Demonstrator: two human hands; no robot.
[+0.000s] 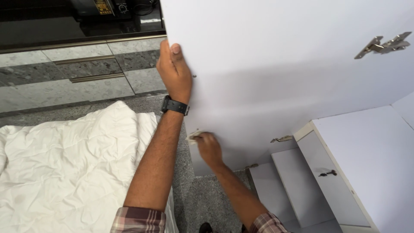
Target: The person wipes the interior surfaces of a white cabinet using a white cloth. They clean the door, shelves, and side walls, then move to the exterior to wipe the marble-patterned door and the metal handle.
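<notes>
A large white cupboard door (280, 64) stands swung open in front of me, its inner face toward the camera. My left hand (174, 69), with a black watch on the wrist, grips the door's free left edge near the top. Lower down, my right hand (208, 146) presses a small pale cloth (193, 137) against the door's surface close to its bottom left corner. Metal hinges (384, 45) sit on the door's right side.
A white quilted duvet (64, 164) covers a bed at the lower left. Below right are white cabinet shelves and a drawer front with a key (328, 173). Grey speckled floor (207, 203) lies between them. Mirrored drawer fronts (86, 69) line the far wall.
</notes>
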